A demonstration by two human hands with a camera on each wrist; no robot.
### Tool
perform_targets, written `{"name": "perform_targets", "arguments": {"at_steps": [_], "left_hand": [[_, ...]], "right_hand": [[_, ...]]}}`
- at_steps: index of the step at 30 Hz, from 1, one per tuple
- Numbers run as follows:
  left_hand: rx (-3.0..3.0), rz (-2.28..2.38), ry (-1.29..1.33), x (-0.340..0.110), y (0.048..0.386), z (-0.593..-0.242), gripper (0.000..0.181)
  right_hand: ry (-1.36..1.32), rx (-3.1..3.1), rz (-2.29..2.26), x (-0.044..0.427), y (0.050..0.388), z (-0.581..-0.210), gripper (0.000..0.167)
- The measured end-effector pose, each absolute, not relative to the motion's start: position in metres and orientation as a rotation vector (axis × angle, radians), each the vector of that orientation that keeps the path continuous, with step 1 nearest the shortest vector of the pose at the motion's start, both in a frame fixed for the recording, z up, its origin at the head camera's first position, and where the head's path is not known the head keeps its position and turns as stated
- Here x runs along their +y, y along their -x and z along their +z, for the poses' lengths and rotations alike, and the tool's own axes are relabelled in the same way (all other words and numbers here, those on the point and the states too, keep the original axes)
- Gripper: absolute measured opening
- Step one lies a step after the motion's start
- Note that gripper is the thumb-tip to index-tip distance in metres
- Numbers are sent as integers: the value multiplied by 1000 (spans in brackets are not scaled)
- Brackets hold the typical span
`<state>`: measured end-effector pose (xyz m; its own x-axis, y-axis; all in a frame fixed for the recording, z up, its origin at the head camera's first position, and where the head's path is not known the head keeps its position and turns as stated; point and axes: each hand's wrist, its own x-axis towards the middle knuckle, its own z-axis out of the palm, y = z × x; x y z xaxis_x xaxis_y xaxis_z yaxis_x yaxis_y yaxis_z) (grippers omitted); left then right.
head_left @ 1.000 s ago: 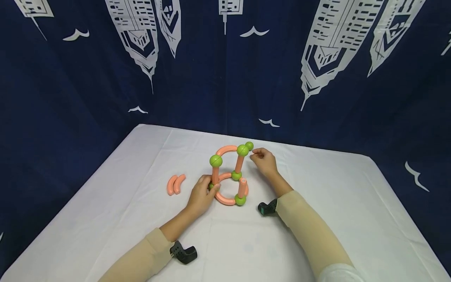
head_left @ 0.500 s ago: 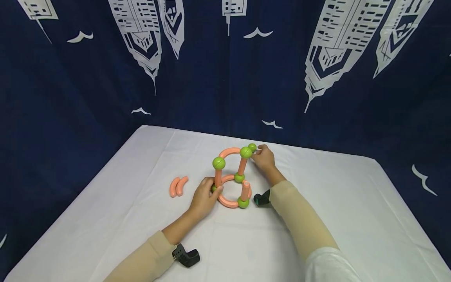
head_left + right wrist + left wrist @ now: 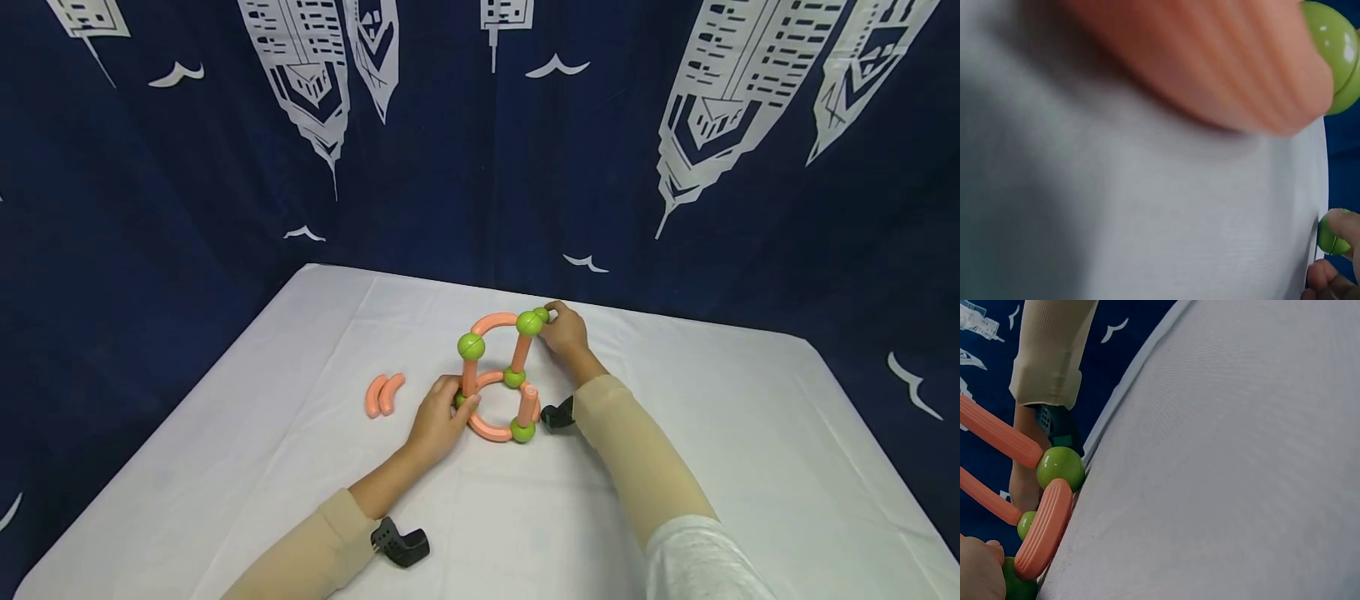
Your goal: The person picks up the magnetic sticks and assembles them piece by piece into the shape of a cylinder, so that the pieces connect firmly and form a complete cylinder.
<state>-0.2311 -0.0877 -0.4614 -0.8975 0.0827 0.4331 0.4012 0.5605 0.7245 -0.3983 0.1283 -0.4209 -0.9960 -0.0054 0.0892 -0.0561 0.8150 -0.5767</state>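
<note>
A frame of orange sticks and green balls, like a stick-and-ball building toy, stands on the table. It has a ring of curved sticks at the bottom, several uprights and a curved stick across the top. My left hand grips its lower left corner around a green ball and the upright's foot. Behind the top right ball, my right hand pinches another green ball; the right wrist view shows the thumb on this ball. The near right upright has no ball on top.
Two loose curved orange sticks lie side by side left of the frame. A white cloth covers the table, and a dark blue printed curtain hangs behind its far edge. Both wrists wear black devices.
My right hand has moved in toward the ball behind the frame and its fingers have come onto it. The left hand keeps its grip. The head view has shifted slightly.
</note>
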Motion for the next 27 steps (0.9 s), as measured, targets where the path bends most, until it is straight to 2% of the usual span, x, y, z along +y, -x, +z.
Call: {"name": "perform_targets", "arguments": {"at_steps": [6,14,27], "left_hand": [[-2453,-1263,400,-84,231,-462,15],[-2466,-1259,403,-84,230,-462,16],[-2454,-1264,396,-87,229,-459,15]], "right_hand": [[5,-2855,1056,135,390,-420,40],[21,-2725,1292,145,376,-425,41],[-31,-2597,1512,154,339,-412,41]]}}
